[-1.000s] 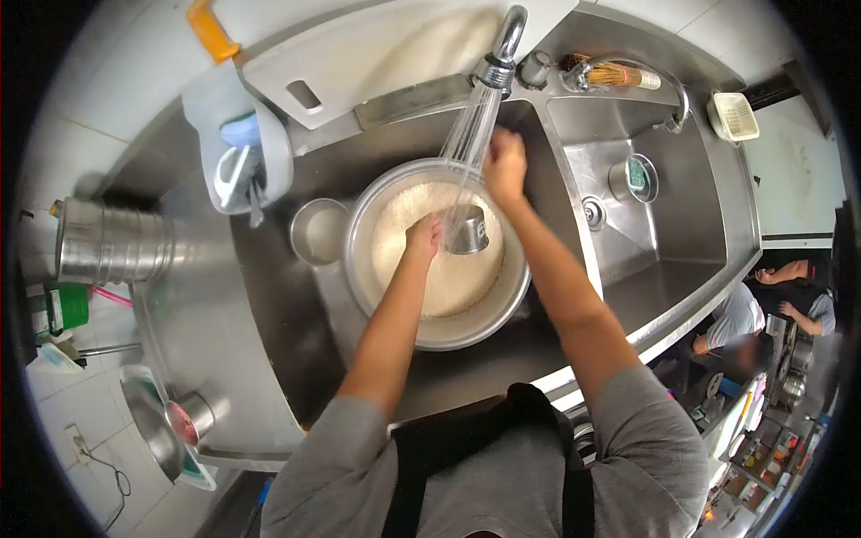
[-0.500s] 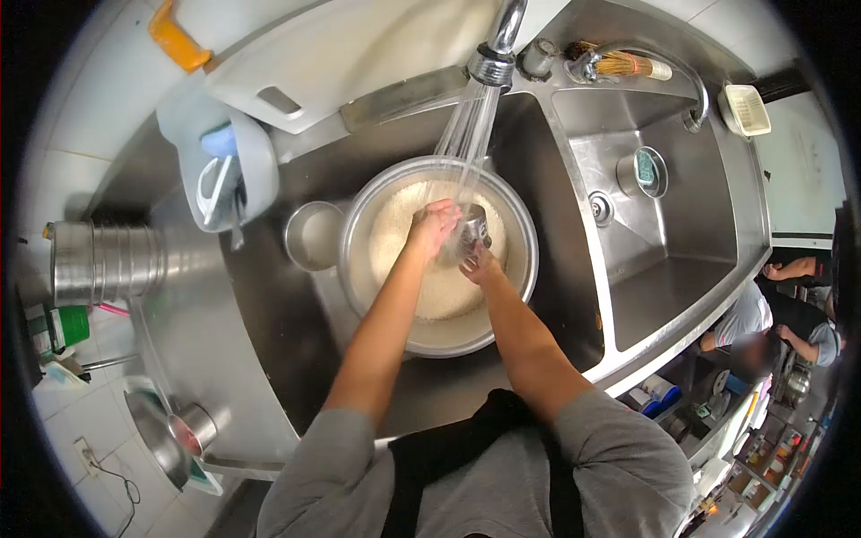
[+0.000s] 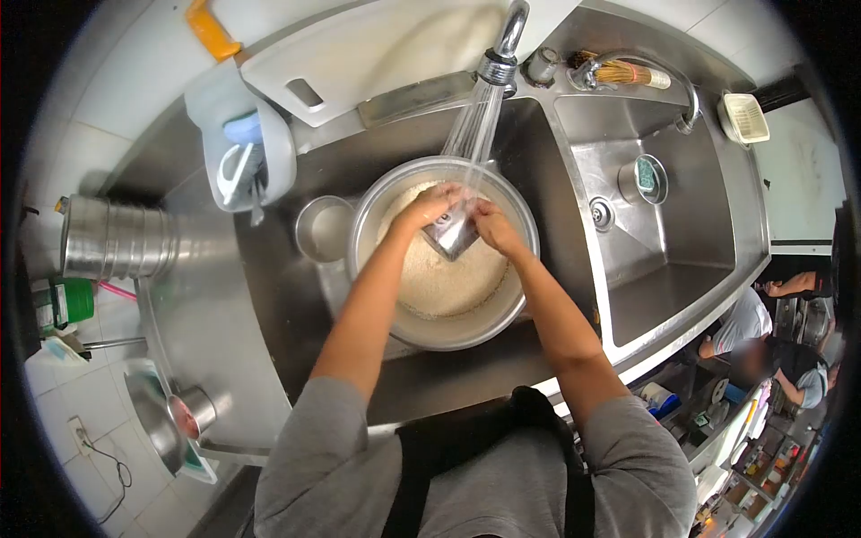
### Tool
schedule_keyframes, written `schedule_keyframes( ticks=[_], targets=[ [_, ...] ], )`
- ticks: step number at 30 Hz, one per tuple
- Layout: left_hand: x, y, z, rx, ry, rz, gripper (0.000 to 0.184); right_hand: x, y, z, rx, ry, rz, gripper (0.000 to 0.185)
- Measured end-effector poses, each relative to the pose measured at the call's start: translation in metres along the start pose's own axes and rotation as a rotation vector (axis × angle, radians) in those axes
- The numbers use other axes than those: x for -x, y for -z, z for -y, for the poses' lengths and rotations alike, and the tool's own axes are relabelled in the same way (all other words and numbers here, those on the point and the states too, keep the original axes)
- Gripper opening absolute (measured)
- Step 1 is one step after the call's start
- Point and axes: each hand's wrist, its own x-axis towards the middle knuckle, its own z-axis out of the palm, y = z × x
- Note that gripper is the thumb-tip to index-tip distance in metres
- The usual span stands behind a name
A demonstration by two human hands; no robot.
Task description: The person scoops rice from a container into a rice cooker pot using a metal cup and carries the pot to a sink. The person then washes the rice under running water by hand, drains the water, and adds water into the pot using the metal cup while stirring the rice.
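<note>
A large round metal pot (image 3: pixel 442 334) stands in the left sink basin, with pale grains and cloudy water (image 3: pixel 448 287) inside. Over it, a small metal cup (image 3: pixel 451 235) is tilted between my two hands. My left hand (image 3: pixel 432 204) grips the cup's left side, fingers closed round its rim. On the other side my right hand (image 3: pixel 493 224) closes on the cup. Water streams from the faucet (image 3: pixel 499 67) onto the cup and my fingers. Beside the pot on the left sits a round metal container (image 3: pixel 325 229).
A plastic holder (image 3: pixel 278 157) with a brush hangs at the back left, near a white board (image 3: pixel 377 54). Stacked metal containers (image 3: pixel 117 238) stand far left. The right basin (image 3: pixel 668 238) holds a small bowl (image 3: pixel 653 179). Other people (image 3: pixel 740 321) are at the right.
My right hand has come down from near the faucet stream to the cup. The cup has turned and tilted, and my left hand has moved onto its rim.
</note>
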Motion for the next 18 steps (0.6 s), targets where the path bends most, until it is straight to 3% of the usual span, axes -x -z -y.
schedule_keyframes(
  ticks=[2, 3, 5, 6, 8, 10, 12, 14, 15, 16, 18],
  targets=[
    [0.006, 0.022, 0.007, 0.354, -0.105, 0.242, 0.039, 0.006, 0.009, 0.045, 0.038, -0.108, 0.032, 0.023],
    [0.011, 0.028, 0.01, 0.354, -0.109, 0.247, 0.039, 0.009, 0.01, 0.067, 0.134, -0.166, 0.041, 0.023],
    [0.021, 0.032, 0.016, 0.521, 0.039, 0.344, 0.034, -0.01, 0.005, 0.052, 0.233, -0.071, -0.015, 0.026],
    [0.023, 0.028, 0.022, 0.521, 0.042, 0.347, 0.034, -0.018, 0.001, 0.047, 0.331, 0.026, -0.06, 0.029],
    [0.022, 0.018, 0.044, 0.529, 0.115, 0.264, 0.028, -0.025, -0.002, 0.062, 0.292, 0.006, -0.061, 0.026],
    [0.025, 0.007, 0.057, 0.544, 0.156, 0.163, 0.026, -0.03, -0.002, 0.073, 0.032, 0.229, 0.101, 0.02],
    [0.027, 0.001, 0.064, 0.559, 0.256, 0.121, 0.023, -0.029, -0.002, 0.081, 0.077, 0.173, 0.204, 0.019],
    [0.032, -0.004, 0.062, 0.586, 0.273, 0.087, 0.021, -0.024, -0.007, 0.086, 0.261, -0.037, 0.2, 0.018],
    [0.033, -0.003, 0.062, 0.636, 0.254, 0.109, 0.022, -0.028, -0.012, 0.067, 0.671, 0.183, 0.213, 0.02],
    [0.036, -0.002, 0.06, 0.686, 0.237, 0.13, 0.027, -0.022, -0.019, 0.062, 0.673, 0.183, 0.214, 0.02],
    [0.044, 0.0, 0.052, 0.754, 0.218, 0.153, 0.028, -0.004, -0.032, 0.052, 0.863, 0.596, -0.026, 0.025]
  ],
)
